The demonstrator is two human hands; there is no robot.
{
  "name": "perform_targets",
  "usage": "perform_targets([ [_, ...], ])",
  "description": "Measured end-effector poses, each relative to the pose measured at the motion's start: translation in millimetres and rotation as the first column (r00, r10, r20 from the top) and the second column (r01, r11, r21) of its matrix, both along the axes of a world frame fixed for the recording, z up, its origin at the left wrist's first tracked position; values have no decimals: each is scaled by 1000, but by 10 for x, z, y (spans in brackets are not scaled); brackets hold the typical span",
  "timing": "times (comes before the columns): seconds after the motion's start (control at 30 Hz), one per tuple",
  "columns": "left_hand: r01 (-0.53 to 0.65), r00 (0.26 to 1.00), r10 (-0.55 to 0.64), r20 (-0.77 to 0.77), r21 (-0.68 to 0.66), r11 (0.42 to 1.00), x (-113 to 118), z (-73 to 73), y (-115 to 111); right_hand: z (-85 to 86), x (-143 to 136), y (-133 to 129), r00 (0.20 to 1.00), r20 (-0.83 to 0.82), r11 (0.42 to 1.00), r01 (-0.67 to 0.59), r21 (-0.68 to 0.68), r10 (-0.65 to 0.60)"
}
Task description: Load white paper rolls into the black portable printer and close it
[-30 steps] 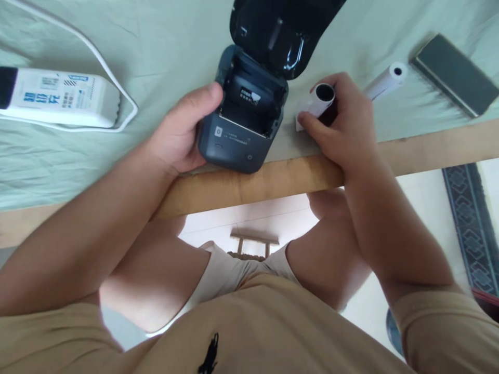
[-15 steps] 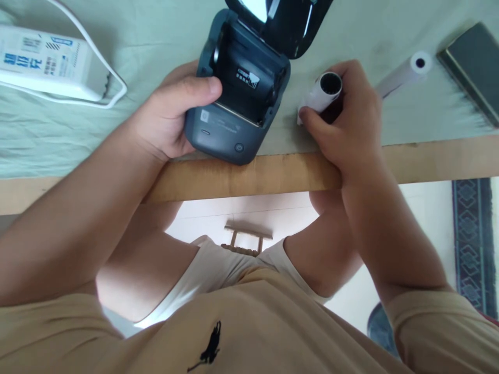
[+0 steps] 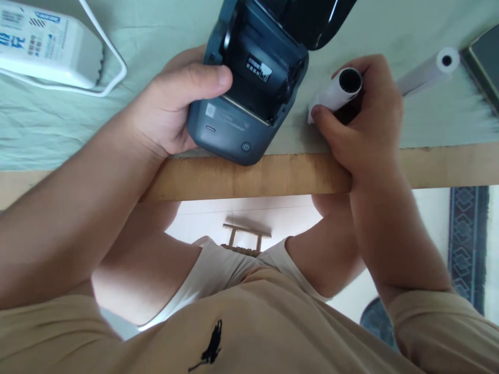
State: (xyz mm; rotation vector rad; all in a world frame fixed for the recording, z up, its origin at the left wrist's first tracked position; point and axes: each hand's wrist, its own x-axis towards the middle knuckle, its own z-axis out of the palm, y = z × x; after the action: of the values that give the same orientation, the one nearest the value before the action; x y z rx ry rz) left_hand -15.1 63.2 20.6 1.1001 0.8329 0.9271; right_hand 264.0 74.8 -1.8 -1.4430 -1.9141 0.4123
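Observation:
A dark blue-grey label printer (image 3: 230,130) is gripped in my left hand (image 3: 171,104), whose thumb lies over the near left rim of its open compartment. The printer's black lid (image 3: 307,18) is tilted up at the far side, and a small printed label shows inside. To the right, my right hand (image 3: 366,119) holds a white paper roll (image 3: 331,96) between thumb and fingers, its dark hollow core facing up. The roll and the printer are apart. Past my right hand lies a second, thinner white roll (image 3: 427,72) on the green cloth.
A white box-shaped device (image 3: 74,52) with blue print and a white cable (image 3: 117,57) lies at the far left. A dark flat object (image 3: 485,67) is at the right edge. The wooden table edge (image 3: 296,174) runs below both hands, above my legs.
The printer, both rolls and my right hand appear shifted to the right in the view, and the white device sits further left. Both hands keep their grips.

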Motion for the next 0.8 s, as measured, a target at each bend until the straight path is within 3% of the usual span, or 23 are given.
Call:
perform_targets([
  [0.2, 3, 1000, -3, 5, 22, 1000, 38, -14, -16, 43, -37, -29, 998, -47, 999, 34, -20, -35],
  [0.3, -11, 995, 16, 95, -54, 999, 103, 26, -67, 40, -38, -42, 996, -67, 999, 50, -12, -51],
  [0.37, -100, 967, 118, 227, -92, 991, 136, 49, -102, 1, -24, -35, 993, -109, 999, 43, 7, -42],
  [0.47, -41, 960, 81, 266, -155, 987, 152, 67, -135, -89, 11, -10, 984, -175, 999, 24, 23, -20],
  [0.6, -46, 953, 101, 285, -193, 980, 152, 64, -140, -160, 55, 15, 967, -253, 999, -39, -15, 34],
  [0.8, -107, 970, 141, 196, -175, 979, 149, 33, -123, -130, 82, 20, 977, -209, 998, -59, -34, 50],
])
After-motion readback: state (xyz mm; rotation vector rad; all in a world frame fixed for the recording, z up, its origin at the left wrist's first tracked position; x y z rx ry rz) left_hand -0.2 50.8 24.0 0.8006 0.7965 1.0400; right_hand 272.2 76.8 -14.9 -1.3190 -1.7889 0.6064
